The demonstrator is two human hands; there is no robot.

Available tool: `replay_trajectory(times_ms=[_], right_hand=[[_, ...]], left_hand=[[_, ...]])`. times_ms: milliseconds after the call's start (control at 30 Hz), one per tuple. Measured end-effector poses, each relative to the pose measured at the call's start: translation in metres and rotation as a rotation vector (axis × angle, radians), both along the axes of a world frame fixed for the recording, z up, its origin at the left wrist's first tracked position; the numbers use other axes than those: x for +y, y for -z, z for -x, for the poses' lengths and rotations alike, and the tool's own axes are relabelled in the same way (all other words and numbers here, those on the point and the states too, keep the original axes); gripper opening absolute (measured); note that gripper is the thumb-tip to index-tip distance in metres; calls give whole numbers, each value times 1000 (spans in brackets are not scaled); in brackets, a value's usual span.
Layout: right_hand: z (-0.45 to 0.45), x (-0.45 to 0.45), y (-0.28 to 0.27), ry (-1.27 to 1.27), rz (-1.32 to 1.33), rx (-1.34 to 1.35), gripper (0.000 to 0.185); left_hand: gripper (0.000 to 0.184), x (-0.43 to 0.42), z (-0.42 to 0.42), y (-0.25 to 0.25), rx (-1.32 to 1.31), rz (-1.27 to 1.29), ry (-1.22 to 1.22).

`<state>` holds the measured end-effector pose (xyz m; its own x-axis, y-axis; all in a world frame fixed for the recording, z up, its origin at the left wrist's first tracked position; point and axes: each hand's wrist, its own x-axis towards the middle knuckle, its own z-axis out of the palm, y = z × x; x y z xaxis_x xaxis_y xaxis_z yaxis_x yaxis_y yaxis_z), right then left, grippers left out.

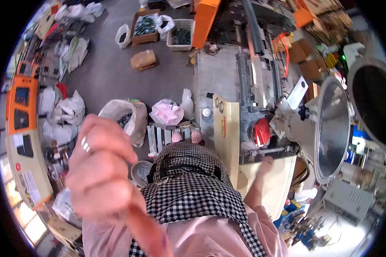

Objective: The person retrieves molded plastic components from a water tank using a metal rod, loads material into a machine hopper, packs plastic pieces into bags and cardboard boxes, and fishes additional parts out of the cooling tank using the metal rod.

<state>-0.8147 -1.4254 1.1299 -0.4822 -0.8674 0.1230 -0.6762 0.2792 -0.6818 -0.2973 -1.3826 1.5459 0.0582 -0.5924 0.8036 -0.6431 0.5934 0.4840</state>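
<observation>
My left hand [101, 167] is raised close to the camera, large and blurred, with a ring on one finger. Its fingers are curled into a fist, and whatever they might hold is hidden. Lower down on the other side, my right hand [266, 165] is beside the cream machine panel [266, 182], just below the machine's metal edge. It is small and blurred, so its fingers cannot be made out. Near it on the machine is a red object [261, 132]. A checked apron [193, 184] covers my front.
Ahead on the floor are a white sack [137, 122], a pink bag [166, 112], a brown package [143, 60], a cardboard box [146, 28] and a white crate [180, 35]. A round metal hopper [332, 128] stands right; an orange and cream machine [23, 128] stands left.
</observation>
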Motion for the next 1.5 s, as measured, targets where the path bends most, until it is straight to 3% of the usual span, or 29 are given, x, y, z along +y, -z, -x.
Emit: replay_trajectory(times_ms=[33,67,100,133,200,267,400,467,567,633,767,800,867,967,1000,1133,1233,1300,1367,1433,1500], right_hand=[[-20,-2,31,-160,-293,97,29],[-52,-4,43,-372,-332,336,38],[-73,-14,60,-483,-586,266,41],[-121,-22,14,-591,-627,390,41],[-129,-50,59,-712,-618,405,41],[-148,-78,63,-805,-745,426,39],[-156,-110,71,-820,-743,277,38],[-154,-116,84,-879,-692,247,37],[-152,-110,81,-834,-768,260,39],[-145,-99,83,-805,-808,253,40],[-122,-68,97,-721,-843,224,45],[-117,-60,95,-665,-858,216,45],[-110,-51,88,-412,-835,71,48],[-78,-35,114,-281,-615,296,56],[-71,-39,114,-54,-662,165,59],[-44,-37,121,216,-498,104,60],[-30,-53,134,631,-336,-1074,41],[-21,-58,159,782,-171,-1422,31],[-20,-62,182,702,59,-1602,32],[-25,-74,186,837,135,-1594,34],[-27,-82,186,814,219,-1628,32]], left_hand=[[50,1,3,-7,5,37,-18],[44,4,5,-13,-22,13,-53],[39,7,10,-18,-49,-12,-90],[33,7,19,-20,24,-45,-172],[30,8,30,-13,-32,-20,-289],[32,8,32,-4,-53,39,-328],[30,10,44,-5,-70,-58,-503],[29,8,38,1,-68,40,-418],[31,3,38,2,-64,134,-334],[32,-2,43,-1,-78,-17,-385],[28,-12,44,1,-165,-76,-135],[28,-18,65,11,-134,-62,-390],[27,-27,65,19,-66,-128,-217],[36,-57,67,51,13,-312,52],[39,-64,73,67,24,-408,61],[43,-69,93,150,-2,-760,109],[31,-66,113,192,-199,-922,128],[25,-66,122,208,-268,-1024,218],[25,-63,131,224,-298,-1015,261],[26,-63,138,237,-402,-1015,324],[27,-67,146,239,-427,-1010,369]])
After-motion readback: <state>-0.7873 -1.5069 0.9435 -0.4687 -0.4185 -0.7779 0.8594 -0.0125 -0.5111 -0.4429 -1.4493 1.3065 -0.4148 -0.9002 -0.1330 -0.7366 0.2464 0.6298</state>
